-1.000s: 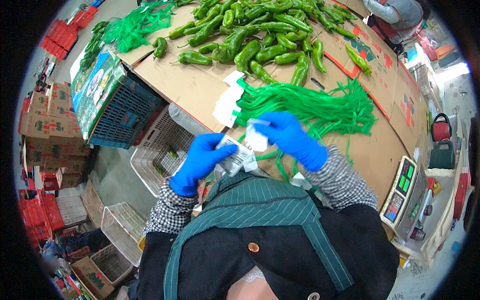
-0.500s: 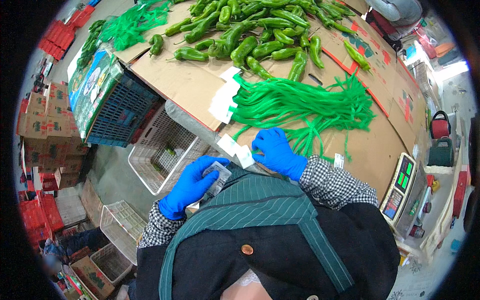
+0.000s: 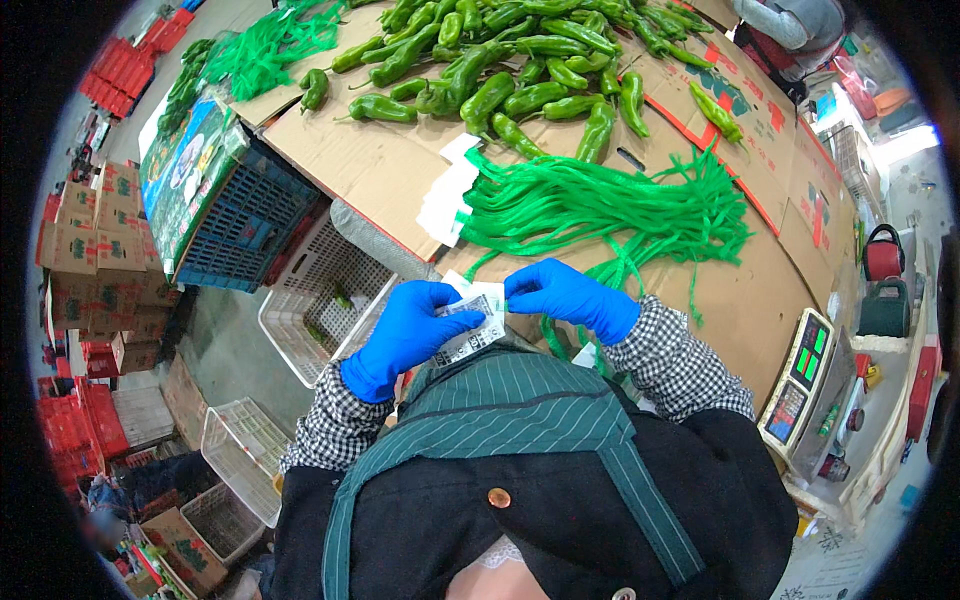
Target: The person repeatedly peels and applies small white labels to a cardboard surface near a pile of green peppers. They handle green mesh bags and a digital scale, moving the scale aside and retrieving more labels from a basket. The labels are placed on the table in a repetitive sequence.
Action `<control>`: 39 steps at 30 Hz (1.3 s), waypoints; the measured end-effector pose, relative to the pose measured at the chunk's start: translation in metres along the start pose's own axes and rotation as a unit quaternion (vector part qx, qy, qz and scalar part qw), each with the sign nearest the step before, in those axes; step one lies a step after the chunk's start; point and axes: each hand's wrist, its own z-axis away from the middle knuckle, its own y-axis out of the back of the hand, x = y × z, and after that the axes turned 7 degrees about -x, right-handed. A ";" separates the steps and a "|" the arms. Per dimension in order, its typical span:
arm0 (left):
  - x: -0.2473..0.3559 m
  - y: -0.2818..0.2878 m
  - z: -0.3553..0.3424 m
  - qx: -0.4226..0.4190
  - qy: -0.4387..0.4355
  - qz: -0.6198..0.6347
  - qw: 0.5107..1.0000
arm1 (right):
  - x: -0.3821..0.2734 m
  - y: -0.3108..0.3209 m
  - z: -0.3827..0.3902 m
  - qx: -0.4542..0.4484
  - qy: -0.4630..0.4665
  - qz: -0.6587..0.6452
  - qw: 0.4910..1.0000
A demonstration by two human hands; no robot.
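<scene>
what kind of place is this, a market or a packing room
Most likely a produce packing area. Green peppers lie piled on a cardboard-covered table beside a bundle of green ties, a weighing scale stands at the right, and both gloved hands, left hand and right hand, hold small white labels.

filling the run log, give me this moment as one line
left hand: holds white label sheet | right hand: pinches sheet's top edge | beyond: green ties, green peppers on cardboard

Peppers [image 3: 500, 60] behind strings [image 3: 600, 205] on cardboard [image 3: 370, 165], crate [image 3: 245, 215] left, scale [image 3: 805, 385] right
</scene>
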 end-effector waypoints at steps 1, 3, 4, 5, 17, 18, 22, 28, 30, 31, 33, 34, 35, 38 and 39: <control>-0.004 -0.002 -0.004 -0.005 -0.014 -0.011 1.000 | -0.003 0.000 0.002 0.001 -0.004 0.019 1.000; 0.000 -0.002 -0.008 -0.011 -0.025 -0.030 0.999 | -0.013 -0.001 0.006 0.003 -0.011 0.057 0.998; 0.002 -0.003 -0.009 -0.014 -0.031 -0.040 0.999 | -0.016 -0.002 0.007 0.004 -0.004 0.079 0.997; 0.001 -0.003 -0.011 -0.014 -0.035 -0.038 0.999 | -0.017 -0.003 0.008 0.005 0.002 0.101 0.995; -0.006 -0.005 -0.018 -0.018 -0.026 -0.011 0.999 | -0.026 -0.005 0.009 0.003 0.003 0.121 0.993; -0.006 -0.005 -0.018 -0.020 -0.023 -0.012 0.999 | -0.026 -0.005 0.009 0.002 0.005 0.119 0.993; -0.005 -0.003 -0.019 -0.025 -0.024 -0.031 0.999 | -0.026 -0.006 0.009 -0.015 0.009 0.112 0.994; -0.021 -0.004 -0.025 -0.050 -0.058 -0.020 0.997 | -0.024 -0.011 0.007 0.002 0.070 0.124 0.990; -0.026 -0.003 -0.028 -0.085 -0.058 -0.048 0.994 | -0.032 -0.012 0.006 -0.007 0.057 0.116 0.992; -0.028 -0.002 -0.029 -0.102 -0.058 -0.062 0.991 | -0.029 -0.011 0.003 -0.008 0.040 0.086 0.995; -0.026 -0.001 -0.022 -0.085 -0.111 -0.035 0.989 | -0.017 -0.009 -0.003 -0.009 0.005 0.026 1.000; -0.027 0.000 -0.019 -0.077 -0.139 -0.022 0.987 | -0.015 -0.007 -0.002 0.004 0.011 0.007 1.000; -0.034 0.007 -0.016 -0.106 -0.108 -0.034 0.988 | -0.013 -0.005 0.002 0.016 0.017 -0.013 1.000; -0.034 0.025 -0.004 -0.138 0.049 0.063 0.987 | -0.014 -0.001 0.007 0.057 0.012 -0.049 0.997; -0.030 0.028 0.001 -0.147 0.092 0.152 0.973 | -0.015 0.000 0.007 0.063 0.013 -0.059 0.996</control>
